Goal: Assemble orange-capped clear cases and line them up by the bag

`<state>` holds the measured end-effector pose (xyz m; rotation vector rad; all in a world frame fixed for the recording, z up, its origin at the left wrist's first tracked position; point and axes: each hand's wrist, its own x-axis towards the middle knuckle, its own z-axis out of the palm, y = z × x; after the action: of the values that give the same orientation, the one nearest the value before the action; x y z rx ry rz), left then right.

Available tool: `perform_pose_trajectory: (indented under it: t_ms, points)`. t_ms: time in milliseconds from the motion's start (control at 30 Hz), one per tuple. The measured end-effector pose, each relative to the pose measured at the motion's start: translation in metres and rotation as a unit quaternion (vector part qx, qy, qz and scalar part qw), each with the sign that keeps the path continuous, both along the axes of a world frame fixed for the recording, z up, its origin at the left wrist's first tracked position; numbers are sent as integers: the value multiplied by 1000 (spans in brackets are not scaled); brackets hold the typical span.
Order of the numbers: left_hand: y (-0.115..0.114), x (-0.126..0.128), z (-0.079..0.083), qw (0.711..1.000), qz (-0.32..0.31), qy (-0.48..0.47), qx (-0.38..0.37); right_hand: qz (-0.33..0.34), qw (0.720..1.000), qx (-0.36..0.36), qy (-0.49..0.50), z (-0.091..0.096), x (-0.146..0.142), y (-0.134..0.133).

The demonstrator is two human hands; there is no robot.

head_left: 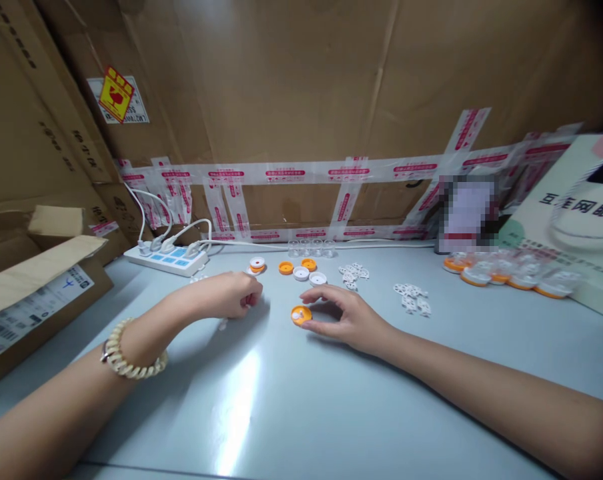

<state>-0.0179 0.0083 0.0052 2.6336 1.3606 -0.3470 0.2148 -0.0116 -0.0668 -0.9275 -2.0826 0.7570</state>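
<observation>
My right hand curves around a shallow round orange cap on the table, thumb against its near edge and fingers arched by its far side. Small white parts sit inside that cap. To the left, my left hand is just above the tabletop with its fingers curled together; whether anything is pinched in them is hidden. A tiny white piece lies below that hand. Behind the hands are two orange caps, two white caps and a white-and-orange stack.
White cut-out pieces lie right of the caps, with another group farther right. Clear cups line the back. Domed orange-based assemblies stand at right, near a blurred phone. A power strip and open carton are left.
</observation>
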Motion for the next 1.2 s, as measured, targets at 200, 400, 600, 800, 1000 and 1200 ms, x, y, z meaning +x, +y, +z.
perform_pose_trajectory:
  t_ms: [200,400,600,800,1000,1200]
  points:
    - [2,2,-3,1000,-6,-7,10,-4,1000,2,9,0,0,-1]
    - [0,3,-10,1000,-13,-19,17,-9,1000,-11,18,1,0,0]
    - [-1,5,-11,997,-23,-79,-2,-10,1000,-13,22,1,0,1]
    - [12,3,-16,981,43,-162,-96,-14,1000,-8,18,2,2,1]
    - [15,2,-21,975,66,-187,-96,-32,999,1,8,4,3,0]
    - [7,5,-18,989,51,-137,-21,-37,999,2,15,5,3,0]
